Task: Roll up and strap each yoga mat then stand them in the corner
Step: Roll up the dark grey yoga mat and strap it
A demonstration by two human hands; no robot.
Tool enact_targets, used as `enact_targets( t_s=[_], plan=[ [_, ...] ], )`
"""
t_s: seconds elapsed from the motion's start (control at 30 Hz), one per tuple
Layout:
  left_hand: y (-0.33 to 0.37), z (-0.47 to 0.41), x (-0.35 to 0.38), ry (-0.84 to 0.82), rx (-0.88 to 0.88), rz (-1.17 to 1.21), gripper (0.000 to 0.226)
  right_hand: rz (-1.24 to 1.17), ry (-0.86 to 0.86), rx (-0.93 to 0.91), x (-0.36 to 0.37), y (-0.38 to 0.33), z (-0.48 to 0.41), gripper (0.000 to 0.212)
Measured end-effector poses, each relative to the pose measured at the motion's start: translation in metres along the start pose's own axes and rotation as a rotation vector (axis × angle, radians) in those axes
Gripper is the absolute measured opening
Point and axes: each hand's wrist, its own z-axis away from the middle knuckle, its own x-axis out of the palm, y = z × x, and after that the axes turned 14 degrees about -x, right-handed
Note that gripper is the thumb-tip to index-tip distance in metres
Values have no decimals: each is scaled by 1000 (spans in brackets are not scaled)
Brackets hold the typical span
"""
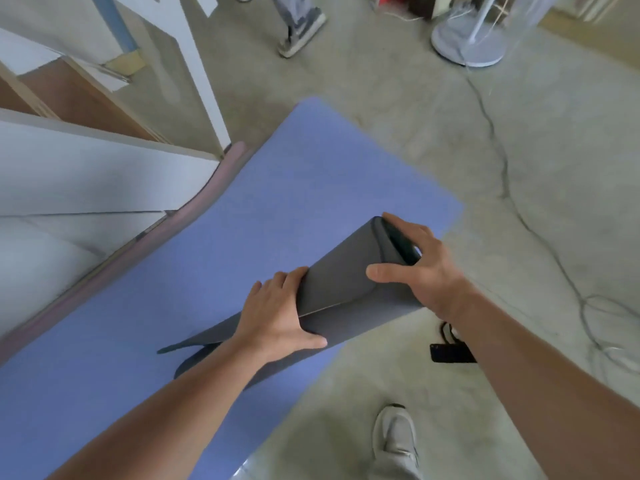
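Head view. Two hands, two mats. The grey mat (339,282), loosely rolled, is held over the flat blue mat (277,209). The left hand (277,317) grips the roll near its middle, fingers curled over the upper edge and thumb along the near side. The right hand (415,268) clasps the far end, fingers wrapped round the opening and thumb across the top. One black strap (450,353) lies on the floor just beside the right wrist. One fan base (467,43) stands well beyond the fingertips.
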Motion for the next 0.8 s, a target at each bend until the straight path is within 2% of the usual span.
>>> enact_targets(
  t_s=[0.1, 0.27, 0.33, 0.43, 0.57, 0.67, 0.73, 0.8],
  plan=[
    [32, -45, 18, 8, 59, -79, 107, -124, 90, 7, -30, 62, -18, 89],
    [61, -122, 74, -32, 168, -301, 103, -317, 237, 91, -38, 183, -29, 77],
    [73, -152, 112, -34, 215, -357, 102, -299, 289, 121, -35, 240, -31, 64],
    [86, -187, 173, -52, 238, -415, 102, -147, 373, 187, -23, 313, -32, 37],
    [86, -210, 228, -68, 276, -460, 103, -134, 439, 274, -3, 376, -17, 27],
    [81, -210, 245, -89, 286, -415, 83, -54, 442, 294, 5, 400, -11, 26],
    [86, -210, 251, -39, 259, -348, 59, -12, 450, 300, 7, 405, -13, 31],
    [97, -210, 255, 41, 214, -282, 49, 21, 462, 296, 9, 407, -18, 33]
  ],
)
